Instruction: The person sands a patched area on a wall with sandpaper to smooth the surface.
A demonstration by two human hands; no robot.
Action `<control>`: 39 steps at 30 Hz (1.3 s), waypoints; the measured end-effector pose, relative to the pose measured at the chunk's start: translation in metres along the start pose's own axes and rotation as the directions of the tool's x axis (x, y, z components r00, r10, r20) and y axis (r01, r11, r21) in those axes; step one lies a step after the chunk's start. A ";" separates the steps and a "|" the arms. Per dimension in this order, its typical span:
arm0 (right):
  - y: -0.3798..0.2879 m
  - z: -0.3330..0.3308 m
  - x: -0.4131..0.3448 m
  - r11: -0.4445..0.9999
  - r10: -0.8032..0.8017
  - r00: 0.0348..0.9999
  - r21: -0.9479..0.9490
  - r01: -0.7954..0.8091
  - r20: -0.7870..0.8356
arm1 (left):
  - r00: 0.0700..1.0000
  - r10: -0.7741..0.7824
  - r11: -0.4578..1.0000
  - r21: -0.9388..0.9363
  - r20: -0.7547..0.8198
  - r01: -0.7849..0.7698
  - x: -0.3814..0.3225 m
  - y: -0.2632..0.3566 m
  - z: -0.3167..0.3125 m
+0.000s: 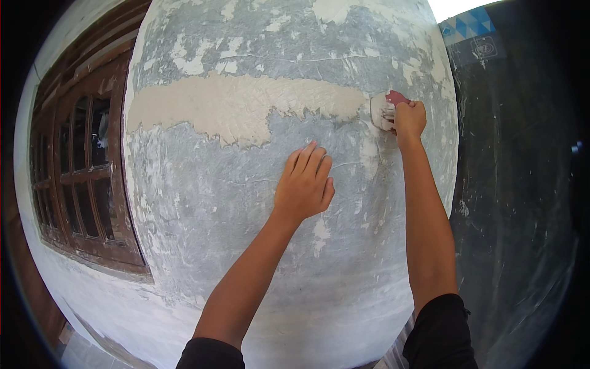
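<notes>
My right hand (410,121) grips a putty knife (382,110) by its reddish handle. Pale filler coats much of the broad blade, which is at the surface of a grey plastered wall (221,217). Left of the blade runs a wide, ragged-edged band of cream filler (230,104), reaching almost to the window side. Below that band, my left hand (305,181) is held against or just off the wall, its fingers slightly bent and apart. I see nothing in it, though its palm is hidden.
A brown wooden window (87,170) with several panes is set in the wall at left. On the right hangs a dark sheet (502,184) with a blue-and-white patterned patch (470,27) at its top. Old white patches and fine cracks mark the plaster.
</notes>
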State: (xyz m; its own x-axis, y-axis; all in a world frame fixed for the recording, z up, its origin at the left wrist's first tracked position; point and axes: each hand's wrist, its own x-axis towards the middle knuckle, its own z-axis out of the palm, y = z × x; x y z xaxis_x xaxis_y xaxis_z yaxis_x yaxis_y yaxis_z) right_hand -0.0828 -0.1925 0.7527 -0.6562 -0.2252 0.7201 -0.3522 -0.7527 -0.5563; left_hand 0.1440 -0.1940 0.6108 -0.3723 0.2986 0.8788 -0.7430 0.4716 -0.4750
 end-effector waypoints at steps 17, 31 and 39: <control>-0.009 0.010 0.006 0.997 -0.063 0.998 -0.044 0.062 -0.025 | 1.000 0.008 1.000 -0.007 -0.009 -0.008 0.000 0.001 -0.001; 0.004 0.003 -0.009 1.000 -0.009 0.975 -0.013 0.006 -0.220 | 1.000 0.008 1.000 -0.005 -0.020 -0.008 0.000 0.000 -0.002; 0.045 -0.087 -0.078 0.986 0.126 0.990 0.117 -0.119 -0.058 | 0.999 -0.014 1.000 -0.022 -0.038 0.013 -0.017 0.024 0.007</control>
State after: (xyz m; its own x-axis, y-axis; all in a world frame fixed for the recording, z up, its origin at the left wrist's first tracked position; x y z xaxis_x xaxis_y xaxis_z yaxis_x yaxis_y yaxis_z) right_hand -0.1054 -0.1551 0.6356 -0.7330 -0.2822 0.6189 -0.1914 -0.7876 -0.5857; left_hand 0.1288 -0.1932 0.5844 -0.3405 0.3229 0.8830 -0.7354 0.4937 -0.4641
